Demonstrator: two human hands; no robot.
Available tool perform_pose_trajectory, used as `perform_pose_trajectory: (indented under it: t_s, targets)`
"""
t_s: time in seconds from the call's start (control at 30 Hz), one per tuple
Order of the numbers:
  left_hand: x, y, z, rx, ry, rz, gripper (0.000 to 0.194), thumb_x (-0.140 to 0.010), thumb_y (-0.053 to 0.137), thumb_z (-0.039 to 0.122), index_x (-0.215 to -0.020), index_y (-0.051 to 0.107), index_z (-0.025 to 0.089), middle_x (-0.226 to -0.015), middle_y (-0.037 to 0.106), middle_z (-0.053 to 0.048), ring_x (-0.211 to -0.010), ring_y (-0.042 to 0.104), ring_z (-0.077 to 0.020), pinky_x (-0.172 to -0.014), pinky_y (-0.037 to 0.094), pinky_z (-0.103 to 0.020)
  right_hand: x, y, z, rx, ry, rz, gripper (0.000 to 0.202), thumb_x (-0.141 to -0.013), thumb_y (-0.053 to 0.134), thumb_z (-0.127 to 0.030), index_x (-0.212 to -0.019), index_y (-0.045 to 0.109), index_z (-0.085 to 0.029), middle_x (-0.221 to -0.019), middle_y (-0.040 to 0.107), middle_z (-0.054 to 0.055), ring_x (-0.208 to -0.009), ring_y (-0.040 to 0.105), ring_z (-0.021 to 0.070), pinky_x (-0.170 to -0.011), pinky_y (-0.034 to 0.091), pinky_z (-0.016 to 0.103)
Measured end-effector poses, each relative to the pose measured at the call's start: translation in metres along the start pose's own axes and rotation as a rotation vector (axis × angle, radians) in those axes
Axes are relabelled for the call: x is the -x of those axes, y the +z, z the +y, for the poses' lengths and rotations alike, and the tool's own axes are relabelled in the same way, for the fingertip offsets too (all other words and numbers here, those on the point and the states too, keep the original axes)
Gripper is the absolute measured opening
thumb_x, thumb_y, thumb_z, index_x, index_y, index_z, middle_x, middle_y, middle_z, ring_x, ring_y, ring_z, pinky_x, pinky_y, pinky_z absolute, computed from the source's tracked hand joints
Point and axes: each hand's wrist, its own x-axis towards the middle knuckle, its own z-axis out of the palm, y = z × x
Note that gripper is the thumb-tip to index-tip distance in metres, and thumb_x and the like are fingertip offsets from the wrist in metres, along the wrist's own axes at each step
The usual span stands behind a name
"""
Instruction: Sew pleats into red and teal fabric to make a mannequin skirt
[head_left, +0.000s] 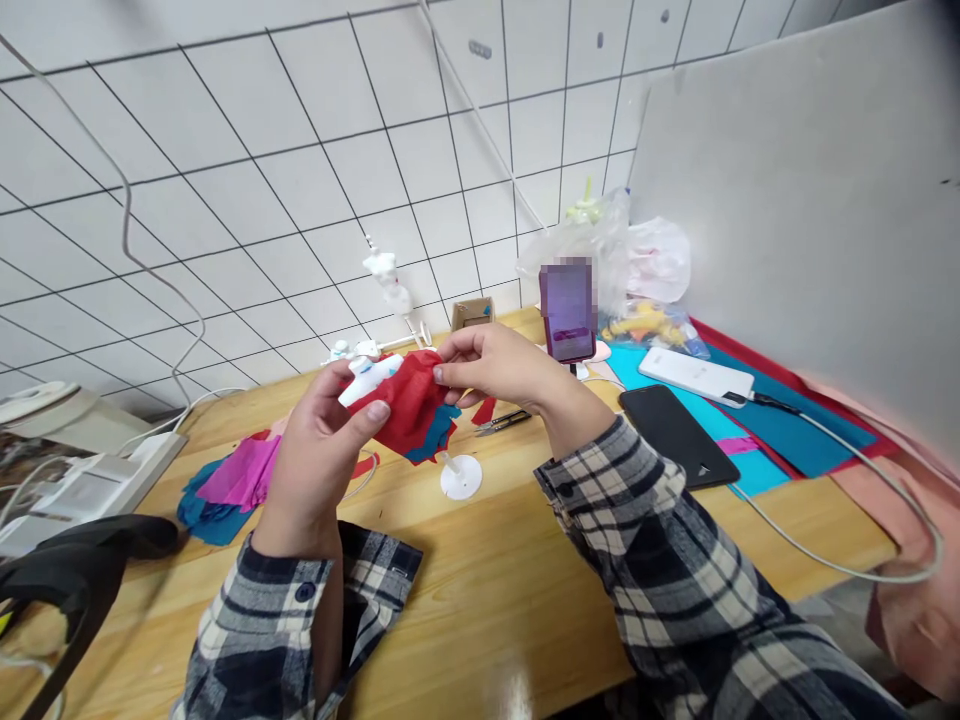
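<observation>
A small white mannequin [365,377] on a stand with a round white base [460,477] leans between my hands. Red cloth [409,405] wraps its body, with a blue layer [441,430] showing at the lower edge. My left hand [322,430] closes around the mannequin's near side, its thumb on the red cloth by the upper body. With thumb and fingertips, my right hand [499,375] pinches the red cloth at the other side. Thread snips [501,423] lie on the table just beyond the right wrist, beside a red scrap [484,410].
Behind stands another white mannequin [386,278] by a small cardboard box [472,313]. A phone [568,310] is propped upright. To the right are a power bank [697,376], a black phone [679,435] and coloured sheets [802,430]. Magenta and blue cloth [232,480] and a power strip [120,485] lie left.
</observation>
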Motion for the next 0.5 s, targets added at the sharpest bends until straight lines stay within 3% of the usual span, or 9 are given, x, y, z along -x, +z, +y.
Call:
perform_pose_trajectory:
  t_s: [0.17,0.37,0.5]
  targets:
    - [0.001,-0.001,0.003,-0.034,-0.019,-0.027,0.046,-0.078,0.075,0.035,-0.12,0.062,0.021,-0.122,0.066,-0.008,-0.11,0.061,-0.026,-0.092,0.051,-0.036,0.0,-0.001,0.002,0.123,-0.083,-0.02,0.002,-0.082,0.065,-0.018,-0.083,0.067,-0.018,-0.075,0.069,0.001,-0.066,0.063,0.0103,-0.054,0.054,0.018]
    - [0.007,-0.005,0.013,-0.12,-0.04,-0.058,0.041,-0.083,0.07,0.038,-0.12,0.063,0.023,-0.123,0.065,-0.007,-0.111,0.06,-0.026,-0.092,0.049,-0.034,-0.003,-0.001,0.003,0.127,-0.175,-0.065,0.01,-0.079,0.065,-0.009,-0.083,0.069,-0.017,-0.082,0.071,0.0,-0.077,0.065,0.0102,-0.073,0.055,0.02]
    - [0.009,-0.007,0.016,-0.2,-0.04,-0.053,0.036,-0.083,0.07,0.036,-0.116,0.064,0.024,-0.122,0.066,-0.005,-0.109,0.06,-0.0241,-0.09,0.049,-0.03,-0.001,-0.001,0.003,0.078,-0.182,-0.123,0.017,-0.076,0.064,-0.007,-0.088,0.068,-0.018,-0.081,0.07,-0.001,-0.073,0.064,0.0095,-0.06,0.053,0.017]
